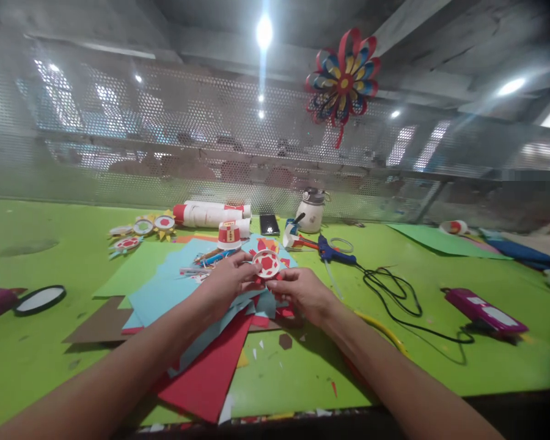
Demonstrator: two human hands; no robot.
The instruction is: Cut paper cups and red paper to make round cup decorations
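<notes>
Your left hand and right hand both pinch the paper disc, its red pattern done, loose scraps remaining

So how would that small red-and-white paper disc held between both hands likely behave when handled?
The paper disc looks thin and cut from craft paper, so it is probably very light and easily creased. The left hand and right hand hold it at its edges, which suggests it would bend under a tighter pinch. Lying flat, it is unlikely to roll.
</notes>
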